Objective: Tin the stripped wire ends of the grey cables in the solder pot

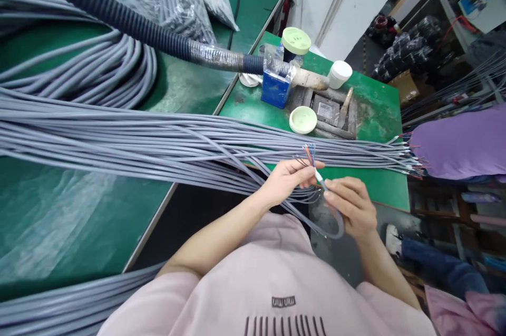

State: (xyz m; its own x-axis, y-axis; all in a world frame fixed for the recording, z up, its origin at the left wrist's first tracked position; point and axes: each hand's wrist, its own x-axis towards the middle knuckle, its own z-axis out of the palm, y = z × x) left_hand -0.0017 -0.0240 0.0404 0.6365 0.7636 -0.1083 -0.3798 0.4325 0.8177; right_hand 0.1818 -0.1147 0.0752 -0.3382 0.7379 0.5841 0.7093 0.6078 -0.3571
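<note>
Left hand [290, 180] and right hand [351, 205], angled inward beside the cable bundle [190, 135], pinch 1 grey cable [322, 183] between them.

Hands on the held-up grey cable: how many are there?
2: the left hand near the coloured wires, the right hand farther down the grey cable. No others show on it.

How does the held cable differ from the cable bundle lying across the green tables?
The held cable is single, while the cable bundle is made of many. The held cable bends back below the right hand; the cable bundle runs mostly straight. The held cable's wires fan upward in the picture, while the cable bundle's wires point rightward. Both are grey, with thin coloured wires at a visible end.
</note>
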